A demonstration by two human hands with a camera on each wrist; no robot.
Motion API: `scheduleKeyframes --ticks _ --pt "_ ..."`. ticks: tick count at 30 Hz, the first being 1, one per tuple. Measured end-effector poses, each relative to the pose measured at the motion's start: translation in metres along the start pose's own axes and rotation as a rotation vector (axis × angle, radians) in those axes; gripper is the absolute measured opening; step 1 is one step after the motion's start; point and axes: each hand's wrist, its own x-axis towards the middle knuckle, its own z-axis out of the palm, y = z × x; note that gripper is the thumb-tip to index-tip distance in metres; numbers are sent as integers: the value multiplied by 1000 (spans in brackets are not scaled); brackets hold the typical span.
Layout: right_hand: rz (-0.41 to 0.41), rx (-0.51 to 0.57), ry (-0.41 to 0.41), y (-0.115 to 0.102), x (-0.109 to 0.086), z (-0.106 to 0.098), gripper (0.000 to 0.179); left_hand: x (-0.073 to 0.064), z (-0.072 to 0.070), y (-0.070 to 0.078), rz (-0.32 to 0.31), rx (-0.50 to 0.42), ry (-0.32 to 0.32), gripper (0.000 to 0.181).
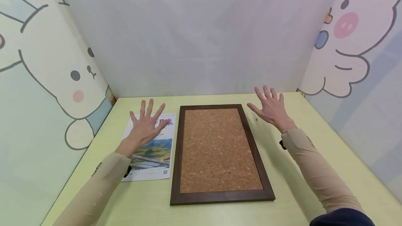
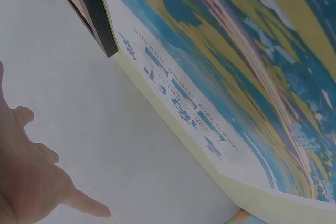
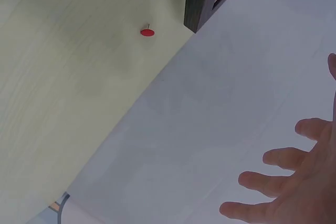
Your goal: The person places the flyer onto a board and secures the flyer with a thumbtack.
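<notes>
Left of the corkboard (image 1: 220, 149), the poster (image 1: 157, 152) lies lengthwise alongside, nearer the empty, spread-fingered left hand (image 1: 142, 130), while right of the corkboard a red pushpin (image 3: 147, 32) lies nearer the right hand (image 1: 272, 110), likewise spread.

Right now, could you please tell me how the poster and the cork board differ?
The poster is thin and unframed, while the cork board has a thick dark frame. The poster is colourfully printed; the cork board is plain brown. The poster looks smaller than the cork board. Both are rectangular and lie on the table.
</notes>
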Motion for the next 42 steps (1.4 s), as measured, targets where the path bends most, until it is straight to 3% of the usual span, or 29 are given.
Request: scheduleKeyframes --ticks 9,16,21,26,29,35,38,42 --pt "-10 9 -24 -1 2 0 78 0 -4 0 -4 10 0 75" --pt "-30 27 -41 2 -1 3 74 -5 -13 -9 -45 30 -10 74" --pt "-42 74 -91 5 -3 6 70 -20 -23 -16 -115 -9 19 72" --pt "-57 123 -119 7 -5 7 65 -39 -24 -27 -229 -27 23 74" --pt "-69 140 -124 9 -6 9 62 -51 -24 -35 -332 -62 -38 80" --pt "-77 270 -119 16 -8 20 52 -71 -30 -52 -527 -116 -238 91" --pt "-73 362 -110 21 -9 27 44 -81 -34 -59 -560 -94 -338 92" --pt "-51 445 -115 27 -11 36 34 -91 -39 -63 -549 -83 -450 86"
